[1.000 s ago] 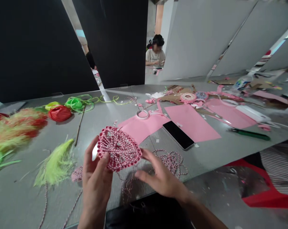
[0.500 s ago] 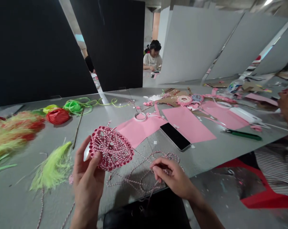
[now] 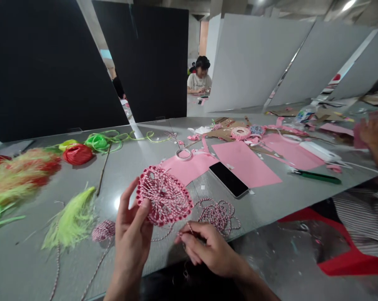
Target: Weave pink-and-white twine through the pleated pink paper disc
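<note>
In my left hand (image 3: 134, 225) is a pink, roughly leaf-shaped frame wound with red-and-white twisted cord (image 3: 165, 195); thumb and fingers grip its left edge. Just below and right of it, my right hand (image 3: 204, 246) is closed with the fingertips pinching a strand of the same cord. A loose heap of this cord (image 3: 218, 215) lies on the table beyond my right hand. Left of my left wrist sits a small wound ball of cord (image 3: 103, 230). The ends of the right fingers are partly hidden.
A phone (image 3: 229, 179) and pink paper sheets (image 3: 245, 163) lie ahead, near a roll of tape (image 3: 183, 154). A green cutter (image 3: 315, 176) is to the right. Yellow-green fringe (image 3: 71, 219) and red string (image 3: 78, 154) lie left. Another person's hand (image 3: 376, 129) shows at far right.
My left hand and the wound piece have shifted right in view. My right hand has come left and nearer to me, away from the cord heap. The cord ball is now uncovered.
</note>
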{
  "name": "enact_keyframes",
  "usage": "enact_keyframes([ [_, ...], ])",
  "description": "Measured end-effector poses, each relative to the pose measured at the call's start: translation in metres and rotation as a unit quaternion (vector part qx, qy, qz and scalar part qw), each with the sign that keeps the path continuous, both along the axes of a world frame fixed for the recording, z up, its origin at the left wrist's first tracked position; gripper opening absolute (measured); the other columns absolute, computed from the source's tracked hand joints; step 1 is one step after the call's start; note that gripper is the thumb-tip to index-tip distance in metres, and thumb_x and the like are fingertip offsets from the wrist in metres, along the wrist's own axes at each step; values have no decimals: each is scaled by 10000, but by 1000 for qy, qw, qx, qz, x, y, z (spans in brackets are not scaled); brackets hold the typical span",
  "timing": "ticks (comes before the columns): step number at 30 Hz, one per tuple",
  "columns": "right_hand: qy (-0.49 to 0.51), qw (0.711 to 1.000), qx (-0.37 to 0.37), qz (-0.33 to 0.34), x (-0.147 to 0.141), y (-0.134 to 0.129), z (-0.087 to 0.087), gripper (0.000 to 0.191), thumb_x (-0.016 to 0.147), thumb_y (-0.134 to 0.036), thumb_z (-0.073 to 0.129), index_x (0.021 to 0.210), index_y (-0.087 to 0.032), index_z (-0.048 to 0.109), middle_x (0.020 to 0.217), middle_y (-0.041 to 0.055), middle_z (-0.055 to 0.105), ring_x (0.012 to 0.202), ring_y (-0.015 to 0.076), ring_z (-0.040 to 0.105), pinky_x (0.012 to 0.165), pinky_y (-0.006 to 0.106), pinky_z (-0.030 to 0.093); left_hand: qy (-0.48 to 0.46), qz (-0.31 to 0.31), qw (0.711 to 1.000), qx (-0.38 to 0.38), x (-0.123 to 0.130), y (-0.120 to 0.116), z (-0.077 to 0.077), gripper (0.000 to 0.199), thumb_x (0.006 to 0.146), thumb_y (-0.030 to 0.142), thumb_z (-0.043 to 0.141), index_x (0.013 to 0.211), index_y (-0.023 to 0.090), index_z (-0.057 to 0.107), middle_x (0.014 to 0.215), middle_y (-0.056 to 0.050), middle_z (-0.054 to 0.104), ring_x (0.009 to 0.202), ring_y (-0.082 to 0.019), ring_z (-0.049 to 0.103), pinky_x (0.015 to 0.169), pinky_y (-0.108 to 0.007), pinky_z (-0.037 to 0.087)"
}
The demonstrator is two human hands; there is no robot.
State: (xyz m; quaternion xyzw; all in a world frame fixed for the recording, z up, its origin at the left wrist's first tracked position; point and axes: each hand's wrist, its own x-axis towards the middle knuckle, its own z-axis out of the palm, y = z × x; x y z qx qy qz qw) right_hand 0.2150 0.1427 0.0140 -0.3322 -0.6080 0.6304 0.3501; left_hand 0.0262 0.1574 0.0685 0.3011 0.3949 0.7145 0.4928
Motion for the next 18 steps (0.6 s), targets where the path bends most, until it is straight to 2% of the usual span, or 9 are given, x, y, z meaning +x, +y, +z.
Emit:
enact_keyframes([
  [6,-69,996,24,-48,38,-3,9,434,1080,-507,581,1017,-139,802,603,-36,531,567,111,503,595,262,413,-6,51,999,4,-11,8,7,671,776,253,966,1398,339,730,1017,4,780,703,-73,681,614,-83,576],
  [9,-75,996,18,-49,44,-9,9,439,1078,-503,571,1050,-136,810,603,-29,543,574,119,517,603,270,421,-10,57,998,1,-9,11,7,683,756,275,982,1390,342,736,972,17,779,648,-62,669,554,-74,554],
  [14,-68,995,24,-69,47,-17,2,454,1096,-507,541,1065,-140,806,613,-18,569,611,127,547,652,283,452,-7,47,999,0,-7,15,7,702,747,269,992,1394,345,731,1041,10,796,660,-61,687,580,-83,574],
  [18,-87,990,10,-108,58,-20,1,463,1067,-560,578,1126,-156,798,643,-25,563,598,125,534,610,269,438,-9,55,998,-3,-10,16,5,716,729,283,1002,1392,334,735,959,29,790,663,-70,702,597,-95,598],
])
